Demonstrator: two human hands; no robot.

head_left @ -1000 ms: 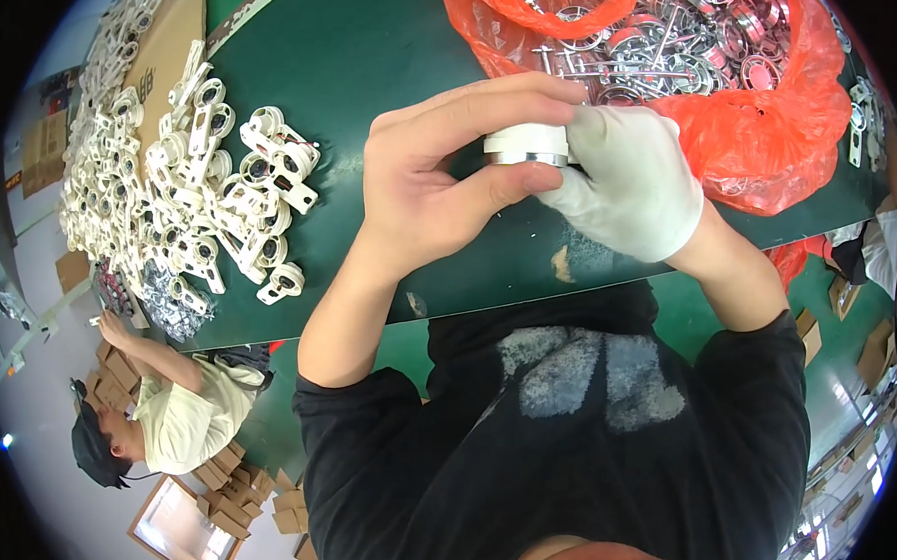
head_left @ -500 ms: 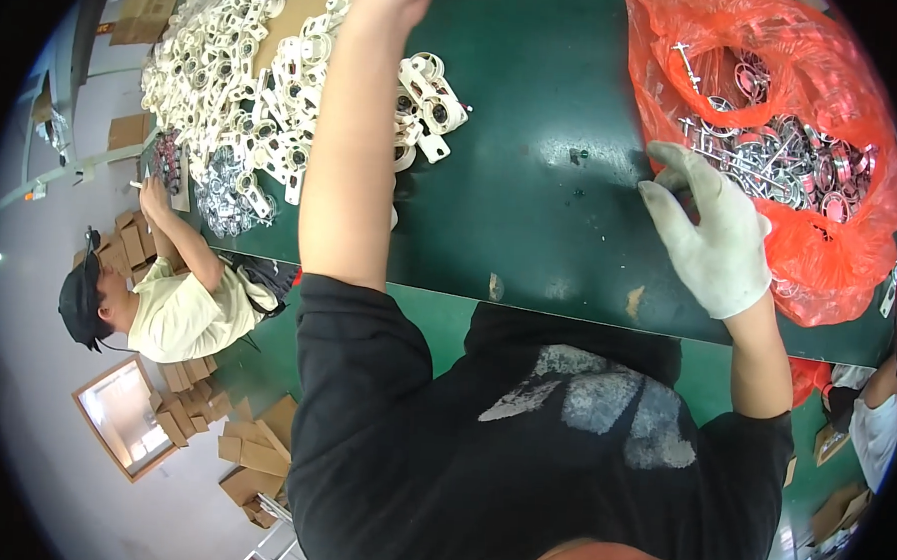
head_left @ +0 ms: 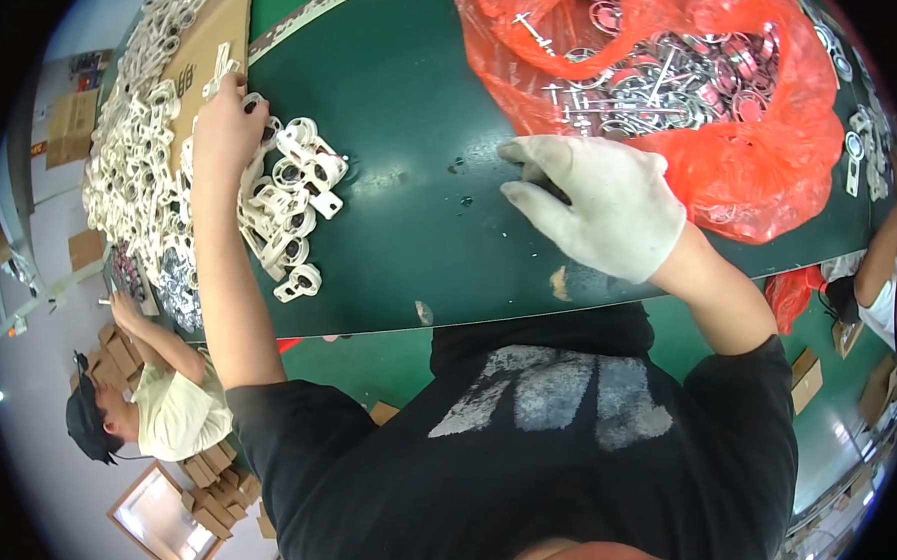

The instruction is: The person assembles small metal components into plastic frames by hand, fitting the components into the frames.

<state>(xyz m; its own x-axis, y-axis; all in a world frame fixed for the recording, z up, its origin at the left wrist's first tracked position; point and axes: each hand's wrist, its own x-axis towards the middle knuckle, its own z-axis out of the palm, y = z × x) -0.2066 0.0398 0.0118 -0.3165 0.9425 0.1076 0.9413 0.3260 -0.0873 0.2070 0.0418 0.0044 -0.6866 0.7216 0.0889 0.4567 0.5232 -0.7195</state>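
Observation:
My bare left hand [head_left: 231,130] is closed round a white plastic part [head_left: 221,68] that sticks out beyond the fingers. It is at a loose heap of similar white parts [head_left: 290,188], with rings and short arms, on the green table [head_left: 400,238]. My right hand [head_left: 602,202], in a white glove, hovers over the table with thumb and fingers apart and nothing between them. Just beyond it lies an opened red plastic bag [head_left: 753,183] full of shiny metal pieces [head_left: 667,84], some with pink discs and thin rods.
A larger pile of white parts [head_left: 137,181] covers the left side beside a cardboard sheet [head_left: 214,30]. Small clear pieces [head_left: 180,288] lie near a co-worker in a cap [head_left: 178,408]. Another person's arm [head_left: 880,249] is at the right, near more metal parts [head_left: 860,148].
My left hand has come back from the far edge to the white parts. My right hand has shifted left, away from the bag's side. The whole view has swung.

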